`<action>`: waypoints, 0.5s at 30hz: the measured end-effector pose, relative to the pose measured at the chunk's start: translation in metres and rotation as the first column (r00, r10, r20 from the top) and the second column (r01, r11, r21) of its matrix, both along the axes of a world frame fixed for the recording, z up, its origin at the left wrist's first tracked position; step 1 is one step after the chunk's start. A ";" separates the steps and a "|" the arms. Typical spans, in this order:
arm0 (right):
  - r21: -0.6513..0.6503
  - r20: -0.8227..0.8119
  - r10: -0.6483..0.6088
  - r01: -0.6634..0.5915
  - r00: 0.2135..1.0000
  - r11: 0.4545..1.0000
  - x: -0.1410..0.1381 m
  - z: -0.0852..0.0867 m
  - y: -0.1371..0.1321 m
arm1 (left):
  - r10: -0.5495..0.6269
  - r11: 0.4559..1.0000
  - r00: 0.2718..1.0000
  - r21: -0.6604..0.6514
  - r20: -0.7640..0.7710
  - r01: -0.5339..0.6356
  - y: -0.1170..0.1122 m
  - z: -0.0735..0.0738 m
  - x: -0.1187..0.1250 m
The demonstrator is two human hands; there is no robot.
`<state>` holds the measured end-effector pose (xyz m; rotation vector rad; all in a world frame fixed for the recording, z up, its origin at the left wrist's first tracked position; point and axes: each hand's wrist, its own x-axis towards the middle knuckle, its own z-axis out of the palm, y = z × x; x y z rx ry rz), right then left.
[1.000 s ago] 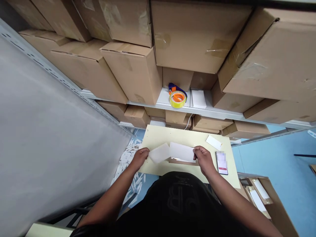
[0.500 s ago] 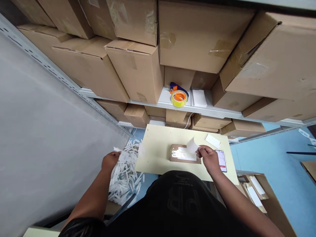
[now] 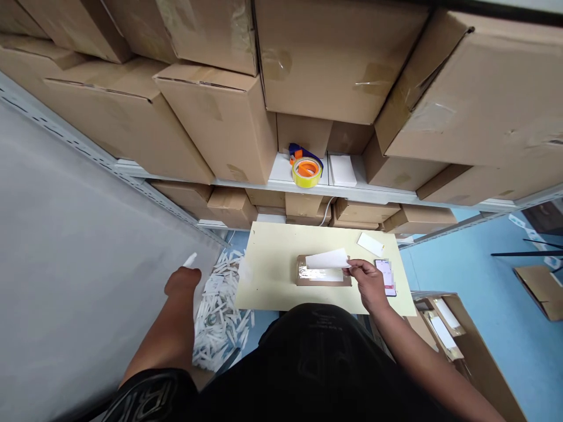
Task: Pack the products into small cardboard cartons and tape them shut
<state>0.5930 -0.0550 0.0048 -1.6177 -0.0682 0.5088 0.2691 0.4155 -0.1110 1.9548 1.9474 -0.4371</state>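
Between the thumb and fingers of my right hand (image 3: 368,282) is the right end of a white paper label (image 3: 326,259). The label is raised over a small cardboard box (image 3: 323,283) on the cream table. Shiny clear tape and a white area show on the box top; whether the label touches it I cannot tell. My left hand (image 3: 182,281) is out to the left, off the table, closed on a white paper strip (image 3: 190,259) whose tip sticks up. A phone (image 3: 385,276) with a lit screen lies just right of my right hand.
Paper strips (image 3: 220,310) lie heaped left of the table (image 3: 268,252). A white card (image 3: 370,244) rests at its back right. The shelf holds a tape roll (image 3: 307,173), a white stack (image 3: 343,170) and large cartons (image 3: 334,64). At the right stands an open carton (image 3: 479,346) with small boxes.
My left hand has moved left, away from the table, with the paper strip. The label in my right hand has swung from upright and curled to lying more level over the box. The view has shifted slightly.
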 end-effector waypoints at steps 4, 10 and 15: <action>-0.005 0.010 0.010 -0.010 1.000 1.000 0.002 -0.001 -0.004 | 0.014 0.999 0.997 -0.031 -0.074 -0.016 0.008 0.005 0.000; -0.033 0.038 0.000 0.001 0.999 0.999 0.003 0.006 -0.005 | -0.137 0.983 0.977 0.147 0.165 0.113 -0.012 0.025 0.028; -0.040 0.069 -0.003 0.005 0.998 0.999 0.003 0.007 -0.004 | -0.049 0.921 0.693 -0.235 0.720 0.310 -0.132 0.061 0.110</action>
